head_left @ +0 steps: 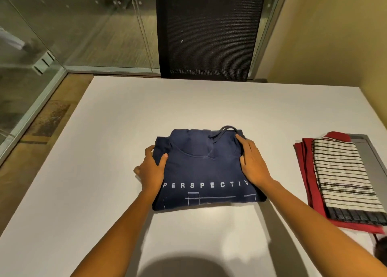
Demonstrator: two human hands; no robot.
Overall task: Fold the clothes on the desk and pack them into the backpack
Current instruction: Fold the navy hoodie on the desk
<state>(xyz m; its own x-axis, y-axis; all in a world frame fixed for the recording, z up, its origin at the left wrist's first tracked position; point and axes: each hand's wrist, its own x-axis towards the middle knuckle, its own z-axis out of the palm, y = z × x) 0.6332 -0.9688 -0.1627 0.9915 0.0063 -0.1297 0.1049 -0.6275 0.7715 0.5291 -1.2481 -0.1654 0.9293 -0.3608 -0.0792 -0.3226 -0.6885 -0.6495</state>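
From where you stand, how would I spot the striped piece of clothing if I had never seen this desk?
Start at the white desk, where a folded navy hoodie lies in the middle. Look to its right, near the desk's edge: a small stack lies there. The striped garment is the top piece, white with thin dark stripes, on a plain red folded garment.

Warm overhead light is falling on the tabletop (104, 151), throwing a soft shadow (180, 264) at its near edge; the glass wall (31, 46) is smearing, and straight lines are bowing outward.
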